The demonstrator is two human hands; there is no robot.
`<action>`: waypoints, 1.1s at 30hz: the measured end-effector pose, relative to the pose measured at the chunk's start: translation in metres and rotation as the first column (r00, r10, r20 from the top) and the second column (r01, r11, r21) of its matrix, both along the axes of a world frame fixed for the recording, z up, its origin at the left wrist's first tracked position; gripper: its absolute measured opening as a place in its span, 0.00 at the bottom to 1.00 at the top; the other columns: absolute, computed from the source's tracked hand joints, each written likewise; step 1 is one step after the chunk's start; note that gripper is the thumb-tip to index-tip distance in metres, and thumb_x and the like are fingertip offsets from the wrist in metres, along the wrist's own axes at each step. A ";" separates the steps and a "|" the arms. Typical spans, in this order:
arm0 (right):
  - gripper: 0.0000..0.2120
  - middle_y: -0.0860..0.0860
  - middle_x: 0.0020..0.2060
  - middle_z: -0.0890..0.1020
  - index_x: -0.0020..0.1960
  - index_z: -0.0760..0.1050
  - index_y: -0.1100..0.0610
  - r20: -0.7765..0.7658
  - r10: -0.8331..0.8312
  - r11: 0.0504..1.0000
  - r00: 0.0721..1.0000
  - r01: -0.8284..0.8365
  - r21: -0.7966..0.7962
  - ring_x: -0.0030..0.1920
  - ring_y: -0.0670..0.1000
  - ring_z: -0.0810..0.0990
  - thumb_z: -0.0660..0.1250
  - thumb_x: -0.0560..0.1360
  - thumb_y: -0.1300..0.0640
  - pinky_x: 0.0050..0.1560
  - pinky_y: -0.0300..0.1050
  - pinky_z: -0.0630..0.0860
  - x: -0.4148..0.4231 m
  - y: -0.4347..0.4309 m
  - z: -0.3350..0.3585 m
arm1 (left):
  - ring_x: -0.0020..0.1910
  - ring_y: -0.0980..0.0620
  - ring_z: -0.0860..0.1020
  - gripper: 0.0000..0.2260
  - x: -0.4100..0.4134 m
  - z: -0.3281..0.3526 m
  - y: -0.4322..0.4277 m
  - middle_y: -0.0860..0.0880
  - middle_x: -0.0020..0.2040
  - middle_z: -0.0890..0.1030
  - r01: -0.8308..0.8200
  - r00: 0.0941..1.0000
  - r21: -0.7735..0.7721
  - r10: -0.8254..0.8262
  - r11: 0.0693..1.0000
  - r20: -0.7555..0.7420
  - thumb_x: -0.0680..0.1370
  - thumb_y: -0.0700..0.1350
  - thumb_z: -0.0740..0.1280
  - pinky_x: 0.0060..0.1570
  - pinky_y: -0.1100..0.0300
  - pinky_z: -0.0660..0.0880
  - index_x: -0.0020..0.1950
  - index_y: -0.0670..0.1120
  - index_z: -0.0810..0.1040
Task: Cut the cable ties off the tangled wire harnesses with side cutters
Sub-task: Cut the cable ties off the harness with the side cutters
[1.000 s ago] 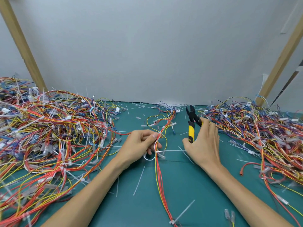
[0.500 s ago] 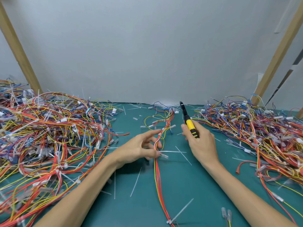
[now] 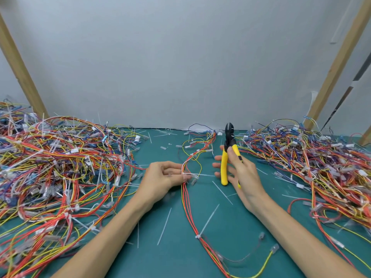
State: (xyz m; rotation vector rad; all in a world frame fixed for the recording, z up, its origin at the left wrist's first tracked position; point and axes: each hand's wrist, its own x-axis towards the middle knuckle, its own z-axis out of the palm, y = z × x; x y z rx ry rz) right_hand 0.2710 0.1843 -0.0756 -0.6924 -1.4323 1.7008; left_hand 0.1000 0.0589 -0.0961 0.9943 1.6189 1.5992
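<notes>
Mid-frame: left hand [image 3: 162, 177] on a red-and-yellow wire harness [image 3: 188, 199], right hand [image 3: 244, 177] gripping yellow-handled black side cutters [image 3: 225, 157].
The left fingers curl and pinch the harness at a white plastic cable tie [image 3: 195, 174] on the teal surface [image 3: 230, 227]; the right thumb presses one handle, fingers loosely spread behind, cutters upright with handles parted.

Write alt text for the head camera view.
A right hand holds yellow-handled side cutters upright beside a wire harness that the left hand pinches at a white cable tie. Tangled wire piles flank them on a green mat.
</notes>
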 end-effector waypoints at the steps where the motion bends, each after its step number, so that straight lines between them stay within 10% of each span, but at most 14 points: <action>1: 0.24 0.58 0.49 0.83 0.60 0.78 0.57 -0.038 0.038 0.997 0.999 -0.041 -0.065 0.48 0.55 0.83 0.65 0.72 0.42 0.44 0.50 0.81 0.000 0.000 0.000 | 0.42 0.51 0.85 0.10 0.000 -0.001 0.001 0.44 0.43 0.86 -0.008 1.000 -0.015 0.008 1.000 -0.014 0.71 0.34 0.75 0.46 0.64 0.80 0.51 0.38 0.81; 11: 0.20 0.55 0.34 0.77 0.48 0.78 0.58 0.035 0.118 0.990 0.992 -0.115 -0.088 0.28 0.51 0.75 0.62 0.74 0.41 0.28 0.41 0.72 0.002 0.000 -0.001 | 0.36 0.45 0.85 0.07 0.003 0.002 0.002 0.42 0.36 0.85 -0.018 1.000 -0.093 0.018 0.996 0.004 0.79 0.40 0.67 0.37 0.59 0.82 0.47 0.37 0.79; 33: 0.24 0.56 0.34 0.78 0.50 0.79 0.61 0.046 0.161 0.980 0.986 -0.154 -0.127 0.29 0.52 0.75 0.58 0.78 0.41 0.29 0.43 0.74 0.004 0.005 -0.002 | 0.28 0.52 0.79 0.12 0.006 0.009 -0.004 0.45 0.33 0.83 0.041 0.997 -0.040 -0.043 0.998 -0.058 0.80 0.43 0.65 0.30 0.64 0.76 0.47 0.33 0.79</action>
